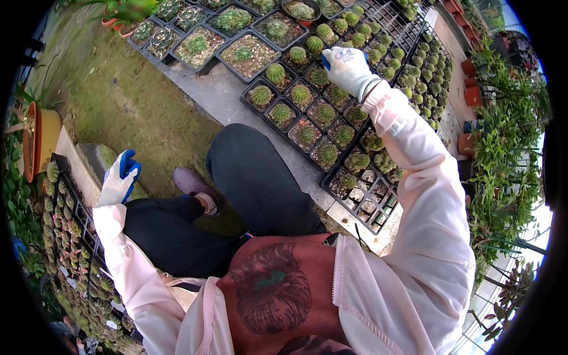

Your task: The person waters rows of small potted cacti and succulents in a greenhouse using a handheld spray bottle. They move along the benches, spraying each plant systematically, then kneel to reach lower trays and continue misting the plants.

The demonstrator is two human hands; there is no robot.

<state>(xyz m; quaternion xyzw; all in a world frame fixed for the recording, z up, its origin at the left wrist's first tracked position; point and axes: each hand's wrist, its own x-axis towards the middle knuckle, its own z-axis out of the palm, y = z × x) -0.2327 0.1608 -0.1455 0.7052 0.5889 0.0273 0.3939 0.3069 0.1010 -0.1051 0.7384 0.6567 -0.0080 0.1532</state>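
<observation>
My right hand (348, 69), in a white work glove with a blue palm, reaches out over rows of small potted cacti. Its fingers curl down beside a round ribbed cactus (314, 45); whether they grip anything is hidden by the back of the glove. Below it, black square pots with globe cacti (301, 95) fill a black plastic tray (284, 133). My left hand (120, 178), gloved the same way, hovers by my bent left leg (162, 230). Its fingers are loosely bent, thumb apart, with nothing visible between them.
Larger square pots of cacti (244, 54) stand on the concrete ledge (195, 84). A partly filled cell tray (368, 204) lies near my right side. More cactus trays (66, 239) are at left, by a yellow-orange pot (42, 137). Leafy potted plants (501, 106) line the right.
</observation>
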